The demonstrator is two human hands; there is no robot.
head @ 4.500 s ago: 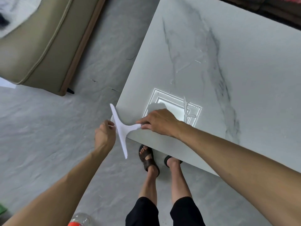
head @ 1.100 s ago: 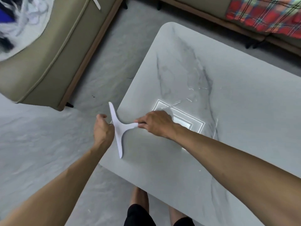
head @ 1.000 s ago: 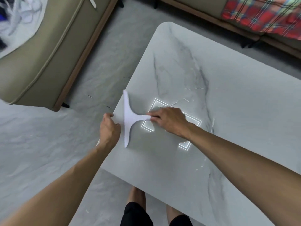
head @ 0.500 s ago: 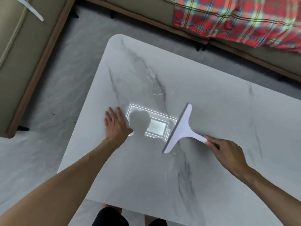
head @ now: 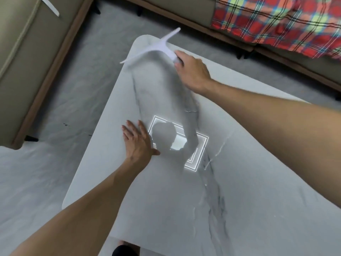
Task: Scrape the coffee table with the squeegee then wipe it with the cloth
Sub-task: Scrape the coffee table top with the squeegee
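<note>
The right hand (head: 191, 72) grips the handle of a white squeegee (head: 158, 47), fingers curled round the grip; the squeegee sits at the far left corner of the bench (head: 258, 182), its blade lying across that rounded corner with one tip reaching past the far edge over the floor (head: 36, 182); the tool is blurred, so whether the blade touches the surface cannot be told. The left hand (head: 138, 143) lies flat on the bench near its left edge, fingers straight and a little spread, palm down, holding nothing; it is well apart from the squeegee.

The bench top is pale grey stone-look with rounded corners; a dark vein (head: 215, 200) runs from the far corner down toward the near edge; thin wet streaks show beside it. A bright reflection of a square ceiling light (head: 201, 148) shines just right of the left hand, partly covered by the shadow of a head.

The floor is grey and marbled; an olive sofa (head: 36, 71) with a wooden base stands on the left, a white strip (head: 49, 6) lying on it; a second sofa (head: 175, 8) runs along the far side, carrying a red plaid blanket (head: 276, 21). A dark trouser leg (head: 125, 250) shows at the near edge.
</note>
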